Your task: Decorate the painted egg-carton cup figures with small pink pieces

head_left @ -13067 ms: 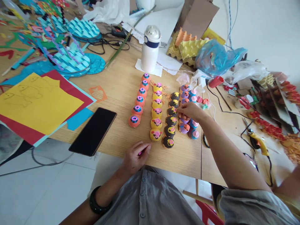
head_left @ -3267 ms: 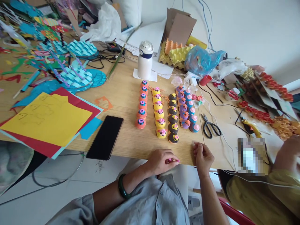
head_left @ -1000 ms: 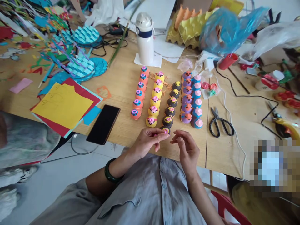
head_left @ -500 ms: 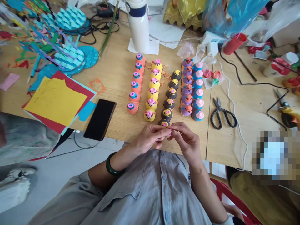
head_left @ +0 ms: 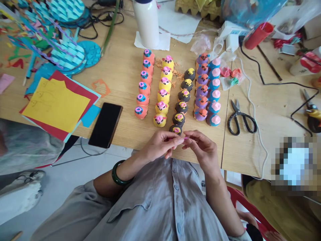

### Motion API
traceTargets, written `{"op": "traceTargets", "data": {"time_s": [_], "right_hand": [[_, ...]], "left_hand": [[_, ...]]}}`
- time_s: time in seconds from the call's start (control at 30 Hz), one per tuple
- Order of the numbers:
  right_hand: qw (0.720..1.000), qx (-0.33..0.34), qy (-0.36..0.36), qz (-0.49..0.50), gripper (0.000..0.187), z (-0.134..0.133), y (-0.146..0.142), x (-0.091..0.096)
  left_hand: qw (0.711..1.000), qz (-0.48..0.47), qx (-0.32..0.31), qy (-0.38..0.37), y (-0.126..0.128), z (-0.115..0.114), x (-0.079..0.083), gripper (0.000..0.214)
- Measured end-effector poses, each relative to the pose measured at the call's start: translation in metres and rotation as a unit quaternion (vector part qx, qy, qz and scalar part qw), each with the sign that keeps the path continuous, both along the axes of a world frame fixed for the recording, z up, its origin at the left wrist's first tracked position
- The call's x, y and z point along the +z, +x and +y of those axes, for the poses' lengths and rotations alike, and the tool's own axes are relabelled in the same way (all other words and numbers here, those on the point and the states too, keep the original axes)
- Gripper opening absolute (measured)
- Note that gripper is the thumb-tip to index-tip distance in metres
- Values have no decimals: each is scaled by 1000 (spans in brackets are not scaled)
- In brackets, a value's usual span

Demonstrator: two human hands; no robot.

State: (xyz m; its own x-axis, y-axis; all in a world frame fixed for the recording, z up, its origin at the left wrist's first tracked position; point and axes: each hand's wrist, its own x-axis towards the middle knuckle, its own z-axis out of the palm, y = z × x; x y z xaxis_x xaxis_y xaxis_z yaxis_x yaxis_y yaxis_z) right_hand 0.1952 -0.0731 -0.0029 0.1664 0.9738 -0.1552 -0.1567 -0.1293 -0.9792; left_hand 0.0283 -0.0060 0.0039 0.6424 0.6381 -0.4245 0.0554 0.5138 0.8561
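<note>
Together, left hand (head_left: 160,147) and right hand (head_left: 202,150) fingertips pinched on a tiny pink piece (head_left: 186,138), held at the bench (head_left: 120,73) near edge, just before the black painted domes (head_left: 181,107).

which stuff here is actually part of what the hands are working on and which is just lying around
In hand:
- left hand and right hand, pinching a small pink piece between the fingertips
- rows of painted cups, the black row nearest the hands

Lying about:
- phone
- scissors
- white bottle
- coloured paper sheets
- blue paper fish
- red cup
</note>
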Motion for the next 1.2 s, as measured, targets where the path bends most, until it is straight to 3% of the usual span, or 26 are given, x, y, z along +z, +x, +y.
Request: {"op": "traceTargets", "data": {"time_s": [0.17,0.33,0.47,0.63,0.77,0.9,1.03,1.2], "right_hand": [[1000,-18,-2,4,13,1,-1,1],[999,-31,-17,19,11,1,-3,0],[999,-31,-17,16,21,-2,-2,-4],[999,-33,-1,3,7,-1,-2,-3],[998,-65,-21,5,14,1,-2,1],[998,-56,-33,5,15,1,-4,2],[997,-66,-29,23,23,-2,-5,1],[996,-86,-36,4,13,-3,-5,-1]], "left_hand": [[1000,6,1,-3,0,1,1,50],[999,23,6,28,2,1,0,41],[998,33,11,54,1,1,-1,42],[996,49,19,69,2,-1,2,43],[984,60,68,156,5,-3,3,30],[965,60,87,240,8,-3,1,18],[953,63,86,283,7,-1,-1,14],[955,52,98,275,7,-2,-3,15]]}}
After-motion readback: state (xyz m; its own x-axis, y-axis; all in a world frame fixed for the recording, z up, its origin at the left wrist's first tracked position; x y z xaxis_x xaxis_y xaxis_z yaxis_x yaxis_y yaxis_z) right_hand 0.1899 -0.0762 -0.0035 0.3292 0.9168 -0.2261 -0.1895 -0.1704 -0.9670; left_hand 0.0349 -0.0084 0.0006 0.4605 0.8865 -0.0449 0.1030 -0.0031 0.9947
